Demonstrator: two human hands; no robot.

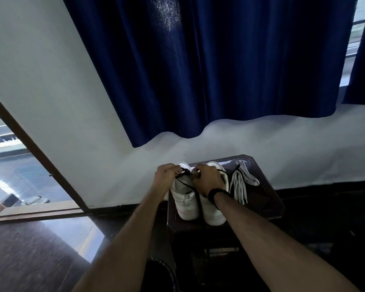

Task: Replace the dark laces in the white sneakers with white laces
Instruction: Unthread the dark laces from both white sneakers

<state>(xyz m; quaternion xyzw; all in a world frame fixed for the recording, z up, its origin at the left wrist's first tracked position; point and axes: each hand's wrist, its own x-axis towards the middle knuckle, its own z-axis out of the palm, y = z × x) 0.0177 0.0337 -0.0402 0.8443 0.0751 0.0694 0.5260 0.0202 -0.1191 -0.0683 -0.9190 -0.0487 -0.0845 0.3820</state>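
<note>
Two white sneakers stand side by side on a small dark table (pixel 268 199), heels toward me: the left sneaker (pixel 185 201) and the right sneaker (pixel 212 213). A dark lace (pixel 195 189) runs over the left sneaker's top and trails down between the two shoes. My left hand (pixel 165 175) pinches the dark lace at the left sneaker's front. My right hand (pixel 208 178), a dark band on its wrist, grips the same lace just to the right. A bundle of white laces (pixel 240 182) lies on the table right of the shoes.
The table stands against a white wall under a dark blue curtain (pixel 219 70). An open doorway with a wooden frame (pixel 40 157) is at the left. A dark round bin (pixel 162 272) sits on the floor below the table's near left corner.
</note>
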